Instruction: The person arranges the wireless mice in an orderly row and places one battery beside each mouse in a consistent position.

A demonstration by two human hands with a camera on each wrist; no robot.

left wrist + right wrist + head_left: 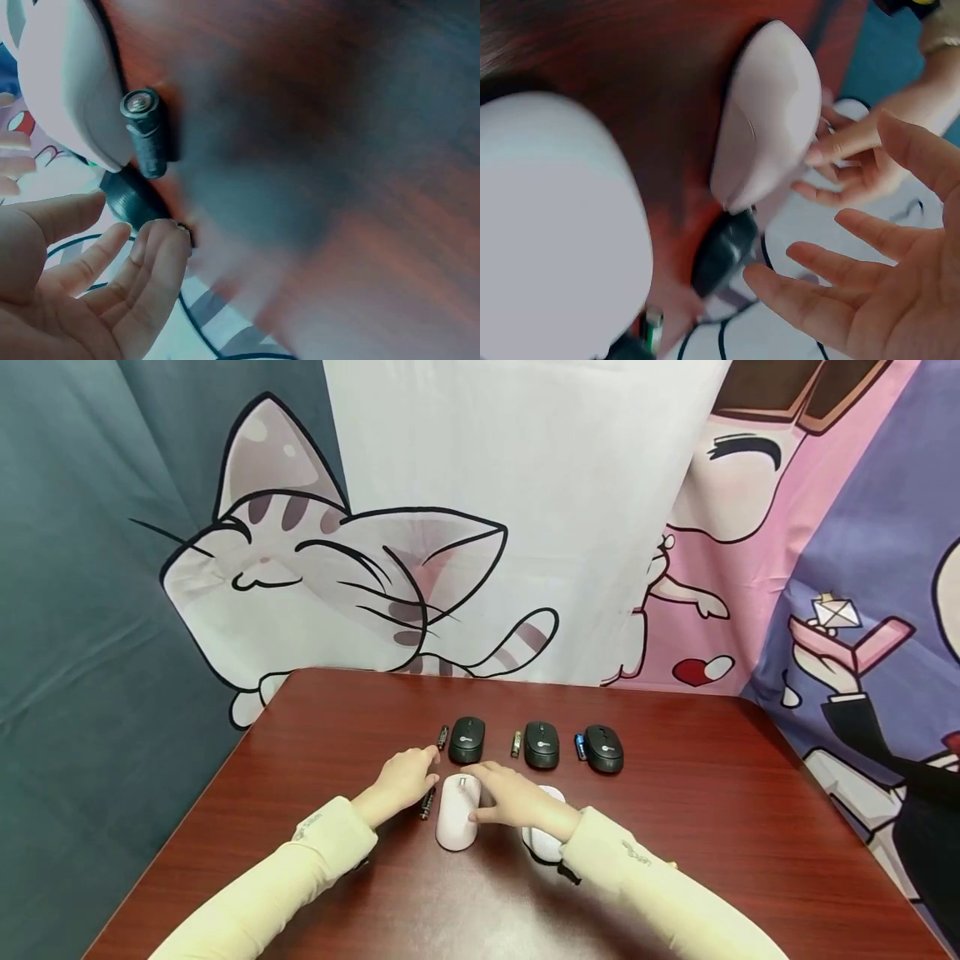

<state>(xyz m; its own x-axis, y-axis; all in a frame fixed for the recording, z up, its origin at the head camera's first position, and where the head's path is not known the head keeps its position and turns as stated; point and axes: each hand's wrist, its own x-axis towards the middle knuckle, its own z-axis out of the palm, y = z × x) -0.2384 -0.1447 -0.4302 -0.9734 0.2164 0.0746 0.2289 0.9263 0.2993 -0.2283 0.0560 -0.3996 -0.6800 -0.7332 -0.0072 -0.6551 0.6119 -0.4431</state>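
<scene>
A pale pink computer mouse [454, 818] sits on the table between the two hands. My left hand [401, 779] is on its left, fingers loosely bent with nothing between them. Its fingertips come close to a dark battery [442, 737] beside a black mouse [467, 741]. Below that hand lies another dark battery [427, 803], which stands out next to the pink mouse in the left wrist view. My right hand [513, 797] hovers at the pink mouse's right side; the right wrist view has its fingers [840, 266] spread and holding nothing. A white mouse [543, 839] is partly hidden under the right wrist.
Farther right in the back row are a black mouse [542, 745] with a gold-green battery [516, 743] and another black mouse [603, 749] with a blue battery [581, 747]. The reddish-brown table [697, 802] ends at a printed cloth backdrop [592, 527].
</scene>
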